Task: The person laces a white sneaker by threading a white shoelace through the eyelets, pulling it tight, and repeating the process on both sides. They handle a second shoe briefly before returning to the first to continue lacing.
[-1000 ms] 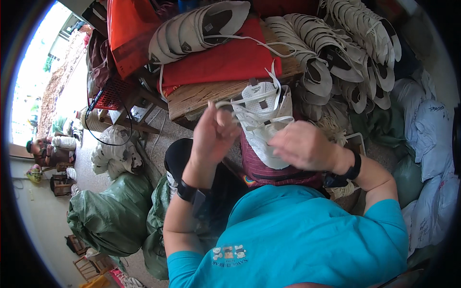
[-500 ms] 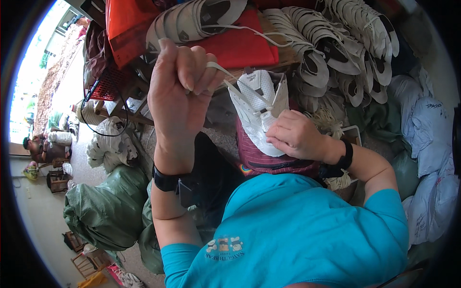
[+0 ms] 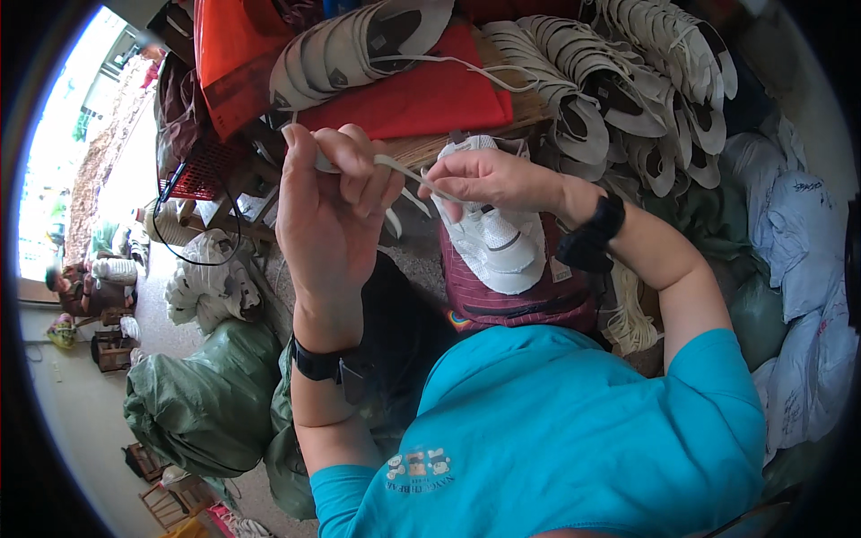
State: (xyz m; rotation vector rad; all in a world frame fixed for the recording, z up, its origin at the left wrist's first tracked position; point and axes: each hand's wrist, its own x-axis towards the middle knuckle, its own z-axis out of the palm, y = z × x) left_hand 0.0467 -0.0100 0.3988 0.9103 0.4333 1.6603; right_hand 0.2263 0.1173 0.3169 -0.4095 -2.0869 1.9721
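A pale shoelace [image 3: 404, 169] runs between my hands. My left hand [image 3: 332, 215] is raised with its fingers curled closed around the lace. At the lace's other end, my right hand [image 3: 502, 179] pinches it between thumb and fingers. Below my right hand lies a white mesh shoe upper [image 3: 502, 255], partly covered by that hand. The upper rests on a maroon striped bundle [image 3: 466, 296] against my front. Loose lace ends hang between my left hand and the upper.
Ahead, a wooden table [image 3: 430, 146] carries a red sheet [image 3: 448, 99] and stacked shoe uppers [image 3: 327, 58]. More uppers [image 3: 628, 81] are piled at the far right. Green sacks [image 3: 202, 394] stand left, white sacks [image 3: 803, 251] right. A lace bundle [image 3: 632, 314] hangs beside me. Another person [image 3: 76, 287] sits far left.
My right hand has lifted from the shoe upper and moved up and left to the lace. My left hand has lowered slightly, still gripping the lace.
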